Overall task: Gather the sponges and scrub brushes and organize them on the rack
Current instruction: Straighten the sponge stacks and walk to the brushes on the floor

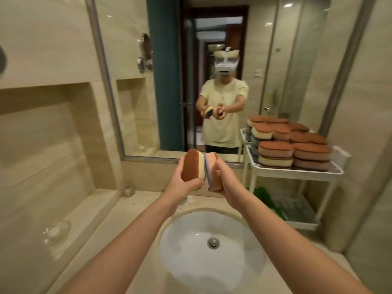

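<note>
1. My left hand (186, 181) grips the brown-topped sponge (192, 164) and my right hand (224, 183) grips the pink sponge (212, 172). The two sponges touch above the sink's (186, 240) far edge.
2. I'd carry both right to the rack (286, 170).
3. I'd lay them flat on the lowest of the stacked sponges (294, 153), so nothing topples.

The left forearm (127, 240) and right forearm (275, 236), across the lower half of the frame, are bare down to the left hand (186, 184) and right hand (226, 183). In the mirror at upper centre, the person wears a loose pale yellow short-sleeved cotton shirt (222, 124) and dark trousers (220, 149) below its hem. A white plastic head-mounted headset (225, 67) has a white strap over the crown.
</note>
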`<control>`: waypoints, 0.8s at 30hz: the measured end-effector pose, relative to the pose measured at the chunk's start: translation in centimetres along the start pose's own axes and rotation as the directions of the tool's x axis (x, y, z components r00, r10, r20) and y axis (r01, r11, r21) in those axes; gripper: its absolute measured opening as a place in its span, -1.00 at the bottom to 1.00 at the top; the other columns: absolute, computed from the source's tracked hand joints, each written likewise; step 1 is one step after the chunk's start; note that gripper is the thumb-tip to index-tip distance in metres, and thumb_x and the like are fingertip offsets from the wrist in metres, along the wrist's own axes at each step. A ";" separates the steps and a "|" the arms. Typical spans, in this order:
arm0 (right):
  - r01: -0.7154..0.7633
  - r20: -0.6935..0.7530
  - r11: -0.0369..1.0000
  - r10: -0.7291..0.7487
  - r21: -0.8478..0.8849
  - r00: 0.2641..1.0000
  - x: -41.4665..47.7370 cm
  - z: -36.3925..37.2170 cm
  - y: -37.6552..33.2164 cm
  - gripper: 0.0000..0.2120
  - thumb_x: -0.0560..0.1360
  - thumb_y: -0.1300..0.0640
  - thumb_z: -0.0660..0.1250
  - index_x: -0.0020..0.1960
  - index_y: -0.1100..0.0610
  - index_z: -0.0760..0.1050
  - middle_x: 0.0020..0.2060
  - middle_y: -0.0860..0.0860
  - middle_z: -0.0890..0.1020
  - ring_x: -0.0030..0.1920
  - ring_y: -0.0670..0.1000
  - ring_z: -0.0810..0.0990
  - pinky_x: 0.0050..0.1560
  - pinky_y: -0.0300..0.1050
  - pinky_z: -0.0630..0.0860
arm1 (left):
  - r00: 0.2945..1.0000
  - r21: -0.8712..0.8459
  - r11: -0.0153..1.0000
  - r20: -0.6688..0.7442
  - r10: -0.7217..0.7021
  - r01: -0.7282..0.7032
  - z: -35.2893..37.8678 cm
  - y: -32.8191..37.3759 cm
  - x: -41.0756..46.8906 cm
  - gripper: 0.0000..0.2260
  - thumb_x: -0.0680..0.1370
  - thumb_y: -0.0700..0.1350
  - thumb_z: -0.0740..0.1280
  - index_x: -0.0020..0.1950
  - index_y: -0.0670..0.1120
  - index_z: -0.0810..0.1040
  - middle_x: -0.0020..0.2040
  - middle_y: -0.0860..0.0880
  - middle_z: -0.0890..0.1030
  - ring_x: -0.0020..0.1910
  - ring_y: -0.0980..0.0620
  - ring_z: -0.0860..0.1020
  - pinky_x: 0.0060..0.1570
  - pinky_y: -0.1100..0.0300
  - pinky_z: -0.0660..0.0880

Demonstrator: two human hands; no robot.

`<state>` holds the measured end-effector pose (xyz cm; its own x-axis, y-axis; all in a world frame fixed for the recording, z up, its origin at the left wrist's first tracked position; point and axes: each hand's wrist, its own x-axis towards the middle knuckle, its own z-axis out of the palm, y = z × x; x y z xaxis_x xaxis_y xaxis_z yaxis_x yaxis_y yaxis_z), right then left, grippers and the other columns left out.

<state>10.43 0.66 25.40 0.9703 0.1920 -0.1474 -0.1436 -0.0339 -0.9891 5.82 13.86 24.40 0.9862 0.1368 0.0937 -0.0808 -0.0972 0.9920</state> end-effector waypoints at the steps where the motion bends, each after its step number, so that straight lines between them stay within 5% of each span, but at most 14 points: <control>1: 0.015 -0.034 1.000 -0.015 -0.001 0.999 -0.1 -1.1 -0.2 -0.17 0.13 -0.22 0.16 0.42 -0.14 0.33 0.33 0.09 0.44 0.21 0.13 0.49 0.18 0.17 0.52 | 0.999 0.007 1.000 0.040 0.019 -0.020 0.9 0.5 0.2 -0.23 0.44 -0.27 0.41 0.51 0.20 0.14 0.21 0.10 0.48 0.12 0.12 0.50 0.04 0.20 0.51; 5: 0.036 -0.168 0.998 -0.028 0.042 0.985 -0.7 -5.6 -1.6 -0.11 0.10 -0.19 0.20 0.46 -0.14 0.31 0.39 0.06 0.43 0.29 0.13 0.46 0.33 0.20 0.41 | 0.986 0.028 0.998 0.162 0.048 -0.053 4.6 2.4 1.2 -0.19 0.43 -0.27 0.40 0.56 0.16 0.12 0.35 0.04 0.40 0.25 0.04 0.45 0.27 0.06 0.47; 8: 0.025 -0.243 0.999 -0.018 0.026 0.970 -1.0 -8.9 -2.4 -0.08 0.03 -0.11 0.21 0.44 -0.19 0.31 0.38 0.06 0.40 0.25 0.17 0.46 0.26 0.22 0.45 | 0.972 0.046 0.995 0.222 0.075 -0.087 7.2 3.7 2.2 -0.22 0.43 -0.23 0.42 0.54 0.17 0.15 0.41 0.02 0.35 0.29 -0.01 0.41 0.30 0.00 0.45; 14: 0.119 -0.352 0.992 -0.129 -0.049 0.927 -1.7 -14.4 -4.4 -0.29 0.31 0.00 0.18 0.48 -0.13 0.27 0.37 0.03 0.37 0.19 0.11 0.46 0.01 0.03 0.55 | 0.954 0.001 0.985 0.252 0.165 -0.171 12.5 6.0 4.2 -0.39 0.43 -0.24 0.45 0.41 0.10 0.37 0.38 0.00 0.39 0.28 0.01 0.44 0.22 0.09 0.49; 18: 0.227 -0.427 0.973 -0.226 -0.050 0.876 -0.5 -18.8 -5.2 -0.44 0.48 0.09 0.28 0.47 -0.07 0.32 0.38 -0.01 0.38 0.24 0.07 0.45 0.11 0.04 0.57 | 0.959 -0.019 0.981 0.208 0.193 -0.193 16.1 7.0 6.9 -0.54 0.40 -0.23 0.50 0.23 0.03 0.47 0.25 0.00 0.49 0.15 0.06 0.52 -0.06 0.29 0.49; 24: 0.352 -0.505 0.923 -0.381 -0.156 0.775 3.1 -26.2 -7.4 -0.52 0.46 0.12 0.36 0.38 -0.01 0.44 0.32 0.03 0.47 0.24 0.06 0.49 0.12 0.05 0.58 | 0.932 0.100 0.935 0.165 0.323 -0.341 23.1 8.8 12.5 -0.62 0.36 -0.07 0.54 0.09 0.06 0.49 0.19 0.01 0.53 0.14 0.06 0.52 0.04 0.19 0.50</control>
<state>19.57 -24.16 32.45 0.9046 -0.3338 0.2651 0.2395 -0.1163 -0.9639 20.78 -8.09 32.34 0.9170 -0.0668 0.3933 -0.3975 -0.2361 0.8867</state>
